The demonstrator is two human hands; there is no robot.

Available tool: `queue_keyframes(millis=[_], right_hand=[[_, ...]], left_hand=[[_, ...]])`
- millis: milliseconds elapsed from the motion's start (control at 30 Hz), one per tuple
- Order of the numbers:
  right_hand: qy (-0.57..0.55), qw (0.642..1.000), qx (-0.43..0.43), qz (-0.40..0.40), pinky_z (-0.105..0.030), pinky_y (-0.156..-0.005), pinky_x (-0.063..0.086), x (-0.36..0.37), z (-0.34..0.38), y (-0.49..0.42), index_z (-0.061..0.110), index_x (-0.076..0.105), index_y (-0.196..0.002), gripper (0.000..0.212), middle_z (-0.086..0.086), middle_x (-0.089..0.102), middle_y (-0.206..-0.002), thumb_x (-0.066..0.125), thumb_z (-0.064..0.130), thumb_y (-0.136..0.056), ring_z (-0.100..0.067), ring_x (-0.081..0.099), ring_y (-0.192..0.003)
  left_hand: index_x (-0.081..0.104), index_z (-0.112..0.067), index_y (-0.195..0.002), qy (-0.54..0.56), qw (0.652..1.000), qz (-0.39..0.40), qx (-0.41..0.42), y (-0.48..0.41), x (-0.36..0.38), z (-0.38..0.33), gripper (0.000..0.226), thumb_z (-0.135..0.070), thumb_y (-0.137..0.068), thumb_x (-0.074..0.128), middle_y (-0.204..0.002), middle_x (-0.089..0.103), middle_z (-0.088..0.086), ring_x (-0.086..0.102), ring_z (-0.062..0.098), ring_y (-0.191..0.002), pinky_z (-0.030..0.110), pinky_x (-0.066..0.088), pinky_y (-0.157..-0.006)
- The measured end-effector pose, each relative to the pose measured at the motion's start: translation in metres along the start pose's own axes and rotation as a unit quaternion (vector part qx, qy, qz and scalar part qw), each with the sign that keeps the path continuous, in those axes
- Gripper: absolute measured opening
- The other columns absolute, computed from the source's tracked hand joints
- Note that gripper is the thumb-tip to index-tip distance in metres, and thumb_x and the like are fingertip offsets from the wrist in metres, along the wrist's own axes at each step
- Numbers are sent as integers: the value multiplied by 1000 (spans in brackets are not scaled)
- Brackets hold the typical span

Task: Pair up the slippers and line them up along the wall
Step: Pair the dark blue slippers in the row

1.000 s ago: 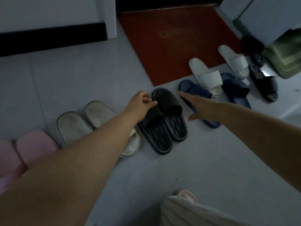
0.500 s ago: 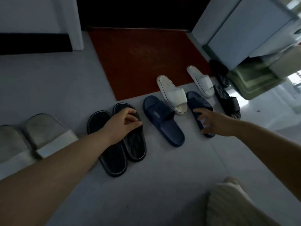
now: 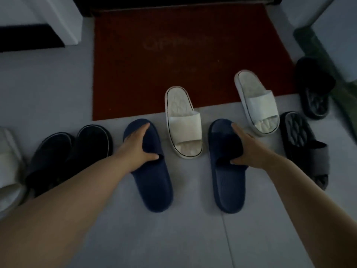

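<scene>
Two navy slippers lie on the grey floor, apart from each other. My left hand (image 3: 138,147) grips the strap of the left navy slipper (image 3: 152,182). My right hand (image 3: 249,147) grips the strap of the right navy slipper (image 3: 228,188). Between them lies a white slipper (image 3: 183,122), half on the red mat. Its white mate (image 3: 257,101) lies further right. A black pair (image 3: 71,153) sits side by side at the left. Two more black slippers lie at the right, one near (image 3: 307,147) and one far (image 3: 314,88).
A red doormat (image 3: 183,55) lies before the dark doorway. A pale slipper (image 3: 7,163) shows at the left edge. White wall with a black skirting (image 3: 29,39) runs at the upper left. A white cabinet and a green object (image 3: 345,93) stand at the right.
My left hand left the black pair and took the left navy slipper. My right hand closed on the right navy slipper. The view has shifted right.
</scene>
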State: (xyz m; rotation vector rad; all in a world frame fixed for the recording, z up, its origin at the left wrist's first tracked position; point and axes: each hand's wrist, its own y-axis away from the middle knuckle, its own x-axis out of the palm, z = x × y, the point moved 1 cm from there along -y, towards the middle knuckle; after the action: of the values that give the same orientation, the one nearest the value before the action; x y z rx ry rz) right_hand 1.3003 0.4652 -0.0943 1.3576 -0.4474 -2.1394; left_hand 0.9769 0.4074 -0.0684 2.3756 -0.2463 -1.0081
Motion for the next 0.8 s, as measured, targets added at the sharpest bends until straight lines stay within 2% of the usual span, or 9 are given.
queue_keyframes(millis=[100, 167, 233, 400, 700, 800], right_hand=[[-15, 1000, -6, 5, -40, -102, 36, 4, -5, -3, 25, 8, -146, 113, -11, 31, -149, 83, 23, -62, -32, 33, -133], [-7, 1000, -3, 1, -41, -102, 37, 4, -4, -6, 24, 10, -146, 111, -13, 33, -147, 83, 23, -62, -34, 35, -132], [7, 1000, 6, 1, -43, -102, 37, 5, -5, -9, 25, 12, -145, 109, -14, 33, -146, 82, 23, -62, -35, 33, -132], [77, 997, -8, -3, -45, -104, 34, 9, -5, -12, 21, 22, -143, 99, -13, 35, -146, 80, 25, -62, -35, 29, -133], [45, 996, 39, -70, -44, -99, 42, 4, 24, 41, 17, 31, -139, 90, -14, 33, -144, 78, 14, -62, -35, 38, -127], [63, 994, 14, -86, -43, -101, 41, -7, 46, 71, 21, 33, -137, 92, -10, 36, -139, 80, 16, -58, -31, 40, -125]], left_hand=[[14, -25, -146, 98, 995, -15, -10, 6, -1, -8, 98, -21, -70, 77, -152, 28, -1, 28, 20, -139, 34, 26, -111], [18, -24, -145, 102, 995, -5, 10, 10, -5, -5, 96, -19, -69, 78, -150, 33, 0, 30, 16, -137, 28, 26, -106], [18, -25, -145, 49, 999, 8, 23, 11, -10, 1, 98, -23, -68, 78, -151, 30, -1, 29, 16, -137, 27, 26, -105], [8, -27, -146, -84, 995, 41, 29, -3, -18, 28, 106, -29, -67, 79, -156, 15, 3, 17, 23, -143, 38, 24, -113], [7, -20, -146, -181, 975, 126, 34, -35, -18, 35, 107, -34, -68, 77, -157, 9, 3, 16, 24, -143, 35, 22, -114], [10, -23, -146, -178, 973, 137, 49, -38, -29, 33, 107, -31, -65, 80, -156, 14, 3, 22, 24, -141, 36, 26, -113]])
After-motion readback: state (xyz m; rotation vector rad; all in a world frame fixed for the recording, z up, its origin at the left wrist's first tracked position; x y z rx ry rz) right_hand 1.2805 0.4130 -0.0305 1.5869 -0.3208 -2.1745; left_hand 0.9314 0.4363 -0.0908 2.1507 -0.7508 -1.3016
